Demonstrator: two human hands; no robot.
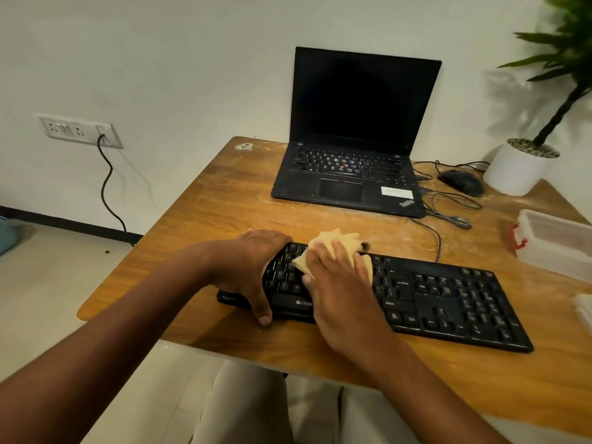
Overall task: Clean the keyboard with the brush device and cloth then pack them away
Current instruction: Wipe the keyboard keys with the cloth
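Note:
A black keyboard (448, 296) lies across the front of the wooden table (224, 200). My left hand (253, 267) grips the keyboard's left end, thumb on its front edge and fingers over the back. My right hand (336, 277) presses a crumpled yellow cloth (342, 241) flat onto the keys left of centre, fingers spread over it. A black object (229, 298), partly hidden under my left hand, lies on the table at the keyboard's left end; I cannot tell what it is.
An open black laptop (352, 161) stands behind the keyboard. To its right lie a black mouse (461, 182) with tangled cables and a white plant pot (515, 168). A clear plastic box with a red latch (554, 241) sits at the right edge.

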